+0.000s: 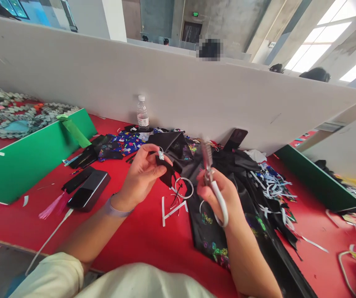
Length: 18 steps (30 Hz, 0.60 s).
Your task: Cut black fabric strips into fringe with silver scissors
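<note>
My left hand (142,176) is raised over the red table, pinching a small black fabric piece (166,174) between thumb and fingers. A small pale item (161,155) with a thin loop sits at its fingertips; its kind is unclear. In my right hand (226,192) is a pair of scissors (208,177) with white handles. Their blades point up and away, blurred, with what look like toothed edges, and stand apart from the fabric piece. Between and below the hands are a white ring (193,188) and white strips (163,211). Black fabric with shiny coloured patterns (209,231) lies beneath my right hand.
A water bottle (143,114) stands by the grey partition (103,78), where a phone (235,139) leans. A black device (89,191) with a white cable lies left. Green dividers (35,161) flank the workspace. Fabric scraps (273,186) are heaped at right. People's heads show beyond the partition.
</note>
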Motion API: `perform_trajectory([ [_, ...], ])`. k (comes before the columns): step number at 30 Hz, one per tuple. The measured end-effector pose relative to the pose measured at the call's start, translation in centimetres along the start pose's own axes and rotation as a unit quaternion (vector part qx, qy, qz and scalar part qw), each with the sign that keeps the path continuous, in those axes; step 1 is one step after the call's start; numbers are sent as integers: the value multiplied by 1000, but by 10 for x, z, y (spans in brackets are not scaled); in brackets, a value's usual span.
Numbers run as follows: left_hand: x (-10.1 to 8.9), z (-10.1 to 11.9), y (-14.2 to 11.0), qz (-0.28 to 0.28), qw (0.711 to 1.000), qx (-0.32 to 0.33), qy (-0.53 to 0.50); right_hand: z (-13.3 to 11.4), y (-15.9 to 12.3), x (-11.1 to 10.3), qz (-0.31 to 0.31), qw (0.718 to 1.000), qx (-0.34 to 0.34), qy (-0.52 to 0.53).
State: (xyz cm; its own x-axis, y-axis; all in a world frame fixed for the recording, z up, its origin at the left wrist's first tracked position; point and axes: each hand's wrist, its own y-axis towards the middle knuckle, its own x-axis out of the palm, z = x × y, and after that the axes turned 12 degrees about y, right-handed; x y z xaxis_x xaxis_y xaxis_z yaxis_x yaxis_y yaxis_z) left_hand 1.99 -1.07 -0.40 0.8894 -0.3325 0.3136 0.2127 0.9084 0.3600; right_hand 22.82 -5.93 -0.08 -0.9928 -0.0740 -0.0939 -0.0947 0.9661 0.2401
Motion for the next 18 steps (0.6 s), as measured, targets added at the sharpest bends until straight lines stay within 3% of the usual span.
perform_trajectory([
  [2, 1, -2, 3, -24, 998, -9, -54, 10, 7, 8, 9, 987, 54, 154],
  [4, 1, -5, 5, -51, 994, -16, -93, 21, 14, 17, 3, 956, 133, 263],
  [6, 1, -7, 5, -73, 990, -19, -117, 29, 18, 26, -5, 912, 216, 348],
  [8, 1, -8, 5, -85, 988, -18, -127, 32, 20, 32, -16, 885, 253, 390],
  [15, -2, -9, 4, -96, 988, 34, -118, 21, 12, 36, -25, 876, 246, 415],
  [18, -10, -11, 10, -93, 991, 47, -84, 19, 11, 32, 16, 899, 201, 388],
])
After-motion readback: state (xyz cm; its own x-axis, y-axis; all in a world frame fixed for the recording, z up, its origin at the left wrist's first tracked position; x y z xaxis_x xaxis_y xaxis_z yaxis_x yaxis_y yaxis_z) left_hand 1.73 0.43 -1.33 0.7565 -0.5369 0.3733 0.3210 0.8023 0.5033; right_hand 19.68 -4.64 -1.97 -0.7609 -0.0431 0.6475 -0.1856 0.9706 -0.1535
